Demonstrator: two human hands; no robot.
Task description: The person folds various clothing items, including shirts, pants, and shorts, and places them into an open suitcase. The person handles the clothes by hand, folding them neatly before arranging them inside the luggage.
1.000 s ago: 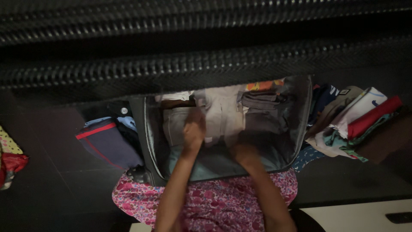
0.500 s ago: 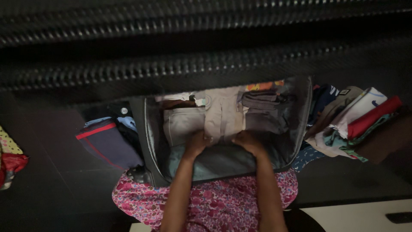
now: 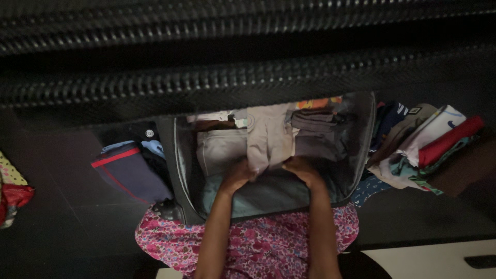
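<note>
An open dark suitcase point(image 3: 182, 170) lies in front of me, with folded clothes packed along its far side. A folded beige garment point(image 3: 268, 135) sits in the middle of the case. My left hand point(image 3: 238, 174) grips its near left edge and my right hand point(image 3: 300, 169) grips its near right edge. A light grey folded piece point(image 3: 221, 149) lies to its left, and dark grey folded clothes point(image 3: 318, 132) lie to its right. The near part of the case shows teal lining point(image 3: 268, 194).
The ribbed black suitcase lid point(image 3: 248, 57) stands up behind the case. A navy garment with a red stripe point(image 3: 126, 168) lies on the dark floor at left. A pile of mixed clothes point(image 3: 423, 144) lies at right. Red and patterned cloth point(image 3: 11, 194) is at the far left edge.
Both hands have drawn back toward me from over the beige garment to its near edge and closed on it. The garment's near edge is slightly lifted.
</note>
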